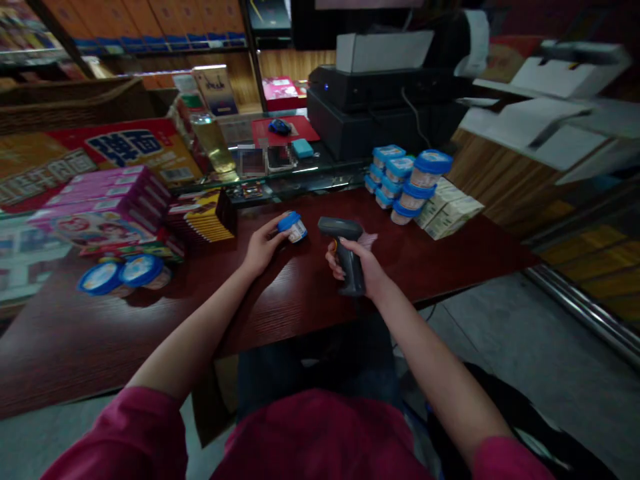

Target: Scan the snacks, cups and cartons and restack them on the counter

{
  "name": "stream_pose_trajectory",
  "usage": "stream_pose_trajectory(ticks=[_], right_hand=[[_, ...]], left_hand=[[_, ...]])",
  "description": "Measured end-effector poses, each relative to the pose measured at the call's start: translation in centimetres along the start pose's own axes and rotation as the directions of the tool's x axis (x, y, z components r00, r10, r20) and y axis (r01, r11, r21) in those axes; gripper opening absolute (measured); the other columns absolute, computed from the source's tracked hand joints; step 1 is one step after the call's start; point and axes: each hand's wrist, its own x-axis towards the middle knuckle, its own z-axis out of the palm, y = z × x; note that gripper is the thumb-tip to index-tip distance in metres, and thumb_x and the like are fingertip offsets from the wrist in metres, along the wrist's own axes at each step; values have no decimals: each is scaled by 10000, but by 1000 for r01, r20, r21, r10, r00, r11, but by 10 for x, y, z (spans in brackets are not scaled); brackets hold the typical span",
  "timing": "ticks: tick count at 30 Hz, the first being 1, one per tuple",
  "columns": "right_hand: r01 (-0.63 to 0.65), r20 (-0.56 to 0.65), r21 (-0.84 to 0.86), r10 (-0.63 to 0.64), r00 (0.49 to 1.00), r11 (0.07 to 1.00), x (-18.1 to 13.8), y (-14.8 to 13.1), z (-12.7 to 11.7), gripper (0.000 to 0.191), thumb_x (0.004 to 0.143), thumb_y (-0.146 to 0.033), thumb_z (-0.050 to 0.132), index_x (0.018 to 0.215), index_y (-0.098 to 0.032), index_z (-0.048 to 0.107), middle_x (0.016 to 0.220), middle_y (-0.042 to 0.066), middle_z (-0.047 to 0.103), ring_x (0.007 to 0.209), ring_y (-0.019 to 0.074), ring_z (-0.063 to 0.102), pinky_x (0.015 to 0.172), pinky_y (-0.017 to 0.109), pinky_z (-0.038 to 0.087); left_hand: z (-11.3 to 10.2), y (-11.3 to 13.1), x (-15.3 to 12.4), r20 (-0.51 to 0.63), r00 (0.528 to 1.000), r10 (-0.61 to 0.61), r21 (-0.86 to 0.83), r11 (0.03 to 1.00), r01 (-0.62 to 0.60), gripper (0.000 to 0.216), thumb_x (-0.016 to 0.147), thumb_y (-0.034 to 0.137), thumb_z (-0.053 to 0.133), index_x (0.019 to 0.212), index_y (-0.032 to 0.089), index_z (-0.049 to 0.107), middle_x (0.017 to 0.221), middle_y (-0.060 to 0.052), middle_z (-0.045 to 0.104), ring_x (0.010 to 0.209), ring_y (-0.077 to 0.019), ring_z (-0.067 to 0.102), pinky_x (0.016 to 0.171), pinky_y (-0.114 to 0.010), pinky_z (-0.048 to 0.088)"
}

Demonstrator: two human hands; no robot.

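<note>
Tilted blue-lidded tub point(296, 229) near a dark pistol-grip scanner point(351, 269).

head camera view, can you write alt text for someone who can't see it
A person's left hand holds a small blue-lidded tub and their right hand holds a dark scanner at a dark red counter. Stacked tubs stand to the right; two more tubs sit at the left, in front of purple boxes.
</note>
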Motion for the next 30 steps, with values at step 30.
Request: stream_pose_trajectory(ticks=[30], right_hand=[[5,-17,-115,-7,1000,993,24,40,24,323,796,-481,748,845,-174,658,646,-9,590,443,102,493,406,222,409]], left_hand=[[-66,24,-62,-162,946,279,380,903,-202,376,944,290,690,1320,281,693,1469,-89,622,1348,-254,602,1154,-461,488]])
